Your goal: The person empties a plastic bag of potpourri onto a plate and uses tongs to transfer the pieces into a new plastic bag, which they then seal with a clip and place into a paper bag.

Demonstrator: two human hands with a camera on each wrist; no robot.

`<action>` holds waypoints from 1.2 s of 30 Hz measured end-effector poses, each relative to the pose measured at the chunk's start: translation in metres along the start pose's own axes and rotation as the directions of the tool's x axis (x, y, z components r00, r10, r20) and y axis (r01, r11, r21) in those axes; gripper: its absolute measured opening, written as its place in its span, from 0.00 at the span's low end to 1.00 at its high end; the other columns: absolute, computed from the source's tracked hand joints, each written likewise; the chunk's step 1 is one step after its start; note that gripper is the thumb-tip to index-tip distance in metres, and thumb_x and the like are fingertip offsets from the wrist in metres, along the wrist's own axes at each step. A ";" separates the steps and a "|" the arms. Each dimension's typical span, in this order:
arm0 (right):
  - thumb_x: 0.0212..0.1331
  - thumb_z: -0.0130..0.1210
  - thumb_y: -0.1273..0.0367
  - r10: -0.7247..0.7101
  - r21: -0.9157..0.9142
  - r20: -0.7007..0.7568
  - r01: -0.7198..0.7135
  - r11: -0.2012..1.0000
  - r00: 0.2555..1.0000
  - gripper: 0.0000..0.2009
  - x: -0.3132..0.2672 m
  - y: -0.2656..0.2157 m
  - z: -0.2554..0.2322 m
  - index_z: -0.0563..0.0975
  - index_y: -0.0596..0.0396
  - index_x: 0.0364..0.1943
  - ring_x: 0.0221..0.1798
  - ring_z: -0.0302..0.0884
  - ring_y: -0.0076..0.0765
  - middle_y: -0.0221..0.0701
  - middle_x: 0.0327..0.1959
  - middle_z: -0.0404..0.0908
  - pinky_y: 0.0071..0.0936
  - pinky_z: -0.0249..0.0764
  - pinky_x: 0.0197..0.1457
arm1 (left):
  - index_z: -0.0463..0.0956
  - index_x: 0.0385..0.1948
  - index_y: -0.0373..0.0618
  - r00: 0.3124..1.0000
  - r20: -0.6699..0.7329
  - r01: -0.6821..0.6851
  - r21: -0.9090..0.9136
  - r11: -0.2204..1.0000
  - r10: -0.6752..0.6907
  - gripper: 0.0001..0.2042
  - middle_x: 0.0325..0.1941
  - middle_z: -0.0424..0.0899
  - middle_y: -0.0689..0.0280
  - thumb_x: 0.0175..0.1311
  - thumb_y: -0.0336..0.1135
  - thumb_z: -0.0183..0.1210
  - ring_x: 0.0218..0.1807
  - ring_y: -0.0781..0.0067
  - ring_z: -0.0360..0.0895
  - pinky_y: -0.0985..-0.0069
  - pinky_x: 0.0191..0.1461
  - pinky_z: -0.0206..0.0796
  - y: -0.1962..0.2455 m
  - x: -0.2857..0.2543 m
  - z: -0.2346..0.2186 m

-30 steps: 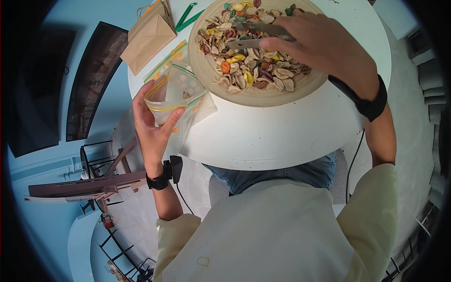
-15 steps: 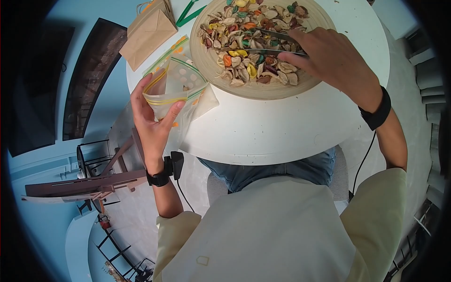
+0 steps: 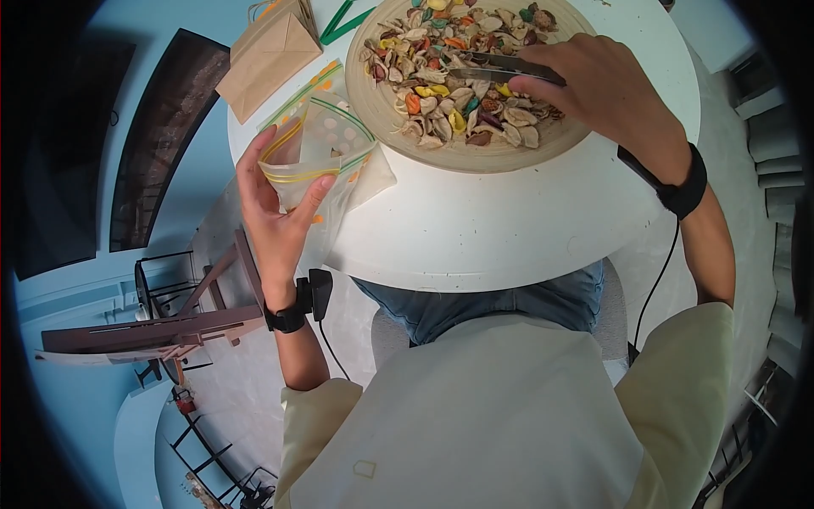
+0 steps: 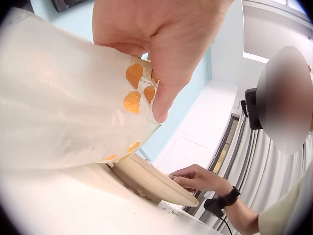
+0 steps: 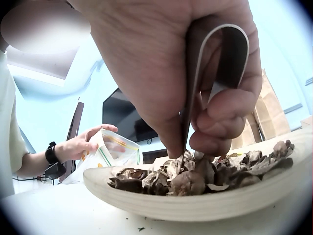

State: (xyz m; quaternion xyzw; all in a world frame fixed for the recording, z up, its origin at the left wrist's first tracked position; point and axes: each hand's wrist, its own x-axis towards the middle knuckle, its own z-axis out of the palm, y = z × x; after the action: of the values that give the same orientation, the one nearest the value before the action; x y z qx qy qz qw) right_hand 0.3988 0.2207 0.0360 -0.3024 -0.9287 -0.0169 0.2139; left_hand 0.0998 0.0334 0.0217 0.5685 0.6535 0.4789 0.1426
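Observation:
In the head view my left hand holds a clear zip bag with orange dots, its mouth spread between thumb and fingers. A few dried bits show inside the bag. My right hand grips U-shaped metal tongs, their tips down among dried potpourri on a round wooden plate. The right wrist view shows the bent end of the tongs within the curled fingers, close over the potpourri. Whether a piece lies between the tips I cannot tell.
A brown paper bag stands at the back left of the white table, beside green plastic clips. Another dotted bag lies under the held one. Small crumbs dot the table near its front edge.
My right hand first drew back to the right, then moved slightly away from my body; the arms of the tongs have come closer together. The left hand keeps holding the zip bag.

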 end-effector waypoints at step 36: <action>0.59 0.56 0.49 -0.187 0.286 -0.008 0.182 0.941 0.982 0.24 0.072 0.038 0.037 0.81 0.61 0.31 0.28 0.77 0.51 0.46 0.23 0.78 0.40 0.72 0.37 | 0.59 0.63 0.41 0.998 -0.066 -0.008 -0.011 1.000 0.007 0.39 0.65 0.66 0.55 0.48 0.26 0.73 0.65 0.63 0.67 0.65 0.69 0.63 -0.001 -0.003 0.001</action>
State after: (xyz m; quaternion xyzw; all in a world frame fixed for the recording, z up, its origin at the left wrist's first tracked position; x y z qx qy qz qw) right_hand 0.3542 0.2980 0.0284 -0.1802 -0.9477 0.1001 0.2437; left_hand 0.1009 0.0315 0.0194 0.5541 0.6529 0.5017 0.1221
